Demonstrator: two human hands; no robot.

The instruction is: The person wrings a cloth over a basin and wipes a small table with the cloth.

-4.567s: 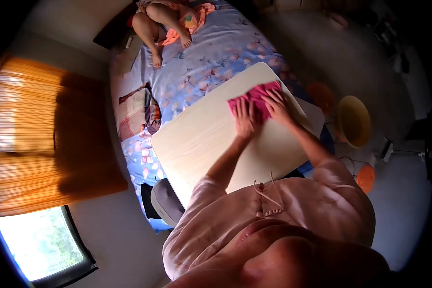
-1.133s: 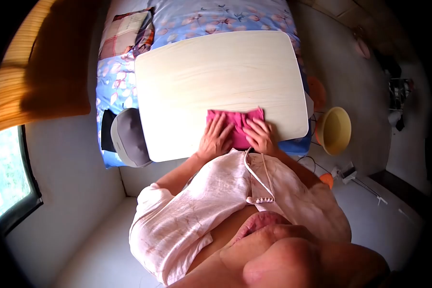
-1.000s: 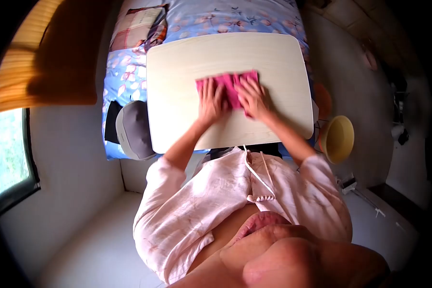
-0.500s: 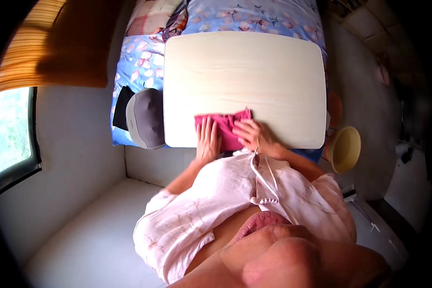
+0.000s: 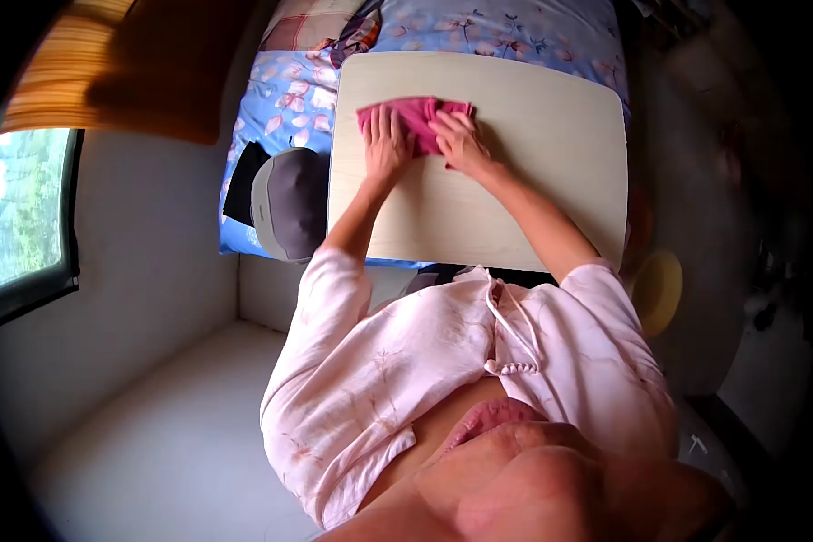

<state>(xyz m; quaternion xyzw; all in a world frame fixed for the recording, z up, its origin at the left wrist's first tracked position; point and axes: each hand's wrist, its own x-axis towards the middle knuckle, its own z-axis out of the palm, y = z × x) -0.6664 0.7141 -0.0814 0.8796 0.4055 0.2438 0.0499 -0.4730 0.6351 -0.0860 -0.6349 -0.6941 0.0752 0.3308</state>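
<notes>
A dark pink cloth (image 5: 422, 110) lies spread and slightly wrinkled on the pale wooden tabletop (image 5: 515, 108), towards its far left part. My left hand (image 5: 387, 149) rests flat on the cloth's left side, fingers stretched forward. On the right side of the cloth presses my right hand (image 5: 462, 143), its fingers spread and angled inward. Both palms hide part of the cloth. Both arms reach forward over the near part of the table.
A bed with a blue floral sheet (image 5: 289, 99) is beneath and behind the table. A grey cushion-like device (image 5: 291, 206) sits against the table's left edge. A yellow basin (image 5: 657, 291) stands at lower right. A window (image 5: 29, 203) and an orange curtain (image 5: 108, 86) are at left.
Both hands and the pink cloth have moved away from the table's near edge towards its far side. My arms are now stretched out. The view has shifted slightly.
</notes>
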